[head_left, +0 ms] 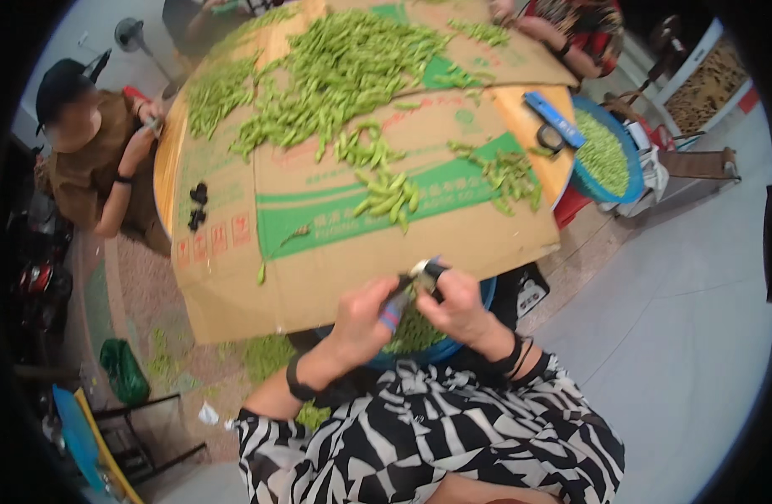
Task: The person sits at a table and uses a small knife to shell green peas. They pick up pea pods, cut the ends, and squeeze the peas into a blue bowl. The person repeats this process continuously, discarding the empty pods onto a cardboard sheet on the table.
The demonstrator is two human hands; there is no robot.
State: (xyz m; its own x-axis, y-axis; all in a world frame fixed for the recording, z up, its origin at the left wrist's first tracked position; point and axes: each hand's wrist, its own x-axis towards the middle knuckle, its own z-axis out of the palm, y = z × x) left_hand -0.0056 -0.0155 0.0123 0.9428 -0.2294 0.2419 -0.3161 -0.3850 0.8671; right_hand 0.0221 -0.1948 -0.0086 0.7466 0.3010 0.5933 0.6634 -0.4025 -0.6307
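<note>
My left hand [364, 315] and my right hand [455, 302] meet just past the near edge of a flattened cardboard sheet [335, 277]. Dark and coloured coverings wrap some fingertips on both. Between the pinched fingers is a small pale-green thing [417, 285], apparently a bean pod, blurred and partly covered. Directly below, a blue basin [437, 354] holds shelled green beans [414, 332]; my hands hide part of it. A small cluster of green bean pods [389, 194] lies on the cardboard ahead of my hands.
A large heap of pods [354, 63] covers the table's far side. At right are browned pods [509, 176], a blue box [553, 118], a tape roll [551, 137] and another basin of beans [603, 154]. A person [96, 145] sits left; others work across the table.
</note>
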